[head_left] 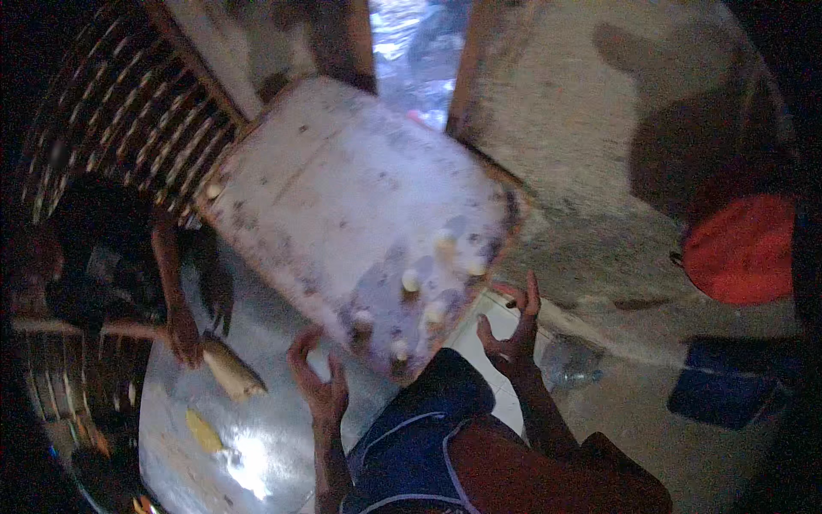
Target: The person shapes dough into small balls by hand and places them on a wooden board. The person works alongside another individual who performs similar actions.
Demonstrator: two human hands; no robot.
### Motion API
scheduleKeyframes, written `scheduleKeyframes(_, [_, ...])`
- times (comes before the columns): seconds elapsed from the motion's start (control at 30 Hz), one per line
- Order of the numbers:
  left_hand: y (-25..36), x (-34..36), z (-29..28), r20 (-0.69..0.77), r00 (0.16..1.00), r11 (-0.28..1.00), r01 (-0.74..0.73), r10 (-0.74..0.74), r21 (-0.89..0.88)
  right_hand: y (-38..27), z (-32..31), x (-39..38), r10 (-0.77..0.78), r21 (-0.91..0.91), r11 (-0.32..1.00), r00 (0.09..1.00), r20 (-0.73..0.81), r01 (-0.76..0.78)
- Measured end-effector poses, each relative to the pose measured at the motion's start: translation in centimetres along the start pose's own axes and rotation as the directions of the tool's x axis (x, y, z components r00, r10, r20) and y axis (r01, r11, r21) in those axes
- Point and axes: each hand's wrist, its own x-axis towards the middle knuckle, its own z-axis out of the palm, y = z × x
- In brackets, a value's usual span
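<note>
A worn, pale rectangular board with a wooden edge fills the middle of the view, one corner pointing toward me. Several small whitish lumps, one of them a round lump, sit near that corner; blur hides what they are. My left hand is at the board's near left edge, its fingers curved and apart, with nothing seen in them. Beside the near right edge my right hand has its thumb and fingers spread, with nothing between them. Whether the left fingertips touch the board I cannot tell.
At left, another person's hand holds a tan, log-shaped thing over a shiny metal surface. A yellow piece lies there. At right are a clear plastic bottle, a red rounded thing and a dark blue thing.
</note>
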Motion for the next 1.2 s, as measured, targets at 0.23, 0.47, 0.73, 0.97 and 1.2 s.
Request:
scheduleKeyframes(0.23, [-13.2,-12.9,-11.1,-0.383,0.720,0.802,0.586,-0.579,-0.111,-5.1,5.7,-2.4,-0.243,0.137,0.966,0.954,0.176,0.221])
scheduleKeyframes(0.47, [-15.1,-5.1,-8.9,-0.747,0.664,0.802,0.448,-0.002,0.396,-13.4,12.5,-4.5,-0.495,0.319,0.866,0.755,0.431,0.385])
scheduleKeyframes(0.73, [-10.6,-9.4,-13.6,-0.522,0.760,0.896,0.443,-0.387,-0.019,-9.7,36.3,-12.1,-0.180,0.152,0.804,0.009,0.984,-0.575])
scheduleKeyframes(0.97, [-9.1,-17.1,-17.0,-0.108,0.537,0.431,0.523,-0.836,-0.736,-15.3,37.2,-14.2,0.013,-0.027,0.940,-0.044,0.999,-0.341])
scheduleKeyframes(1.2, [-15.6,-6.7,-14.5,0.413,0.492,-0.422,0.100,-0.766,-0.901,-19.9,31.2,-14.5,-0.257,0.070,0.796,0.232,0.938,0.601])
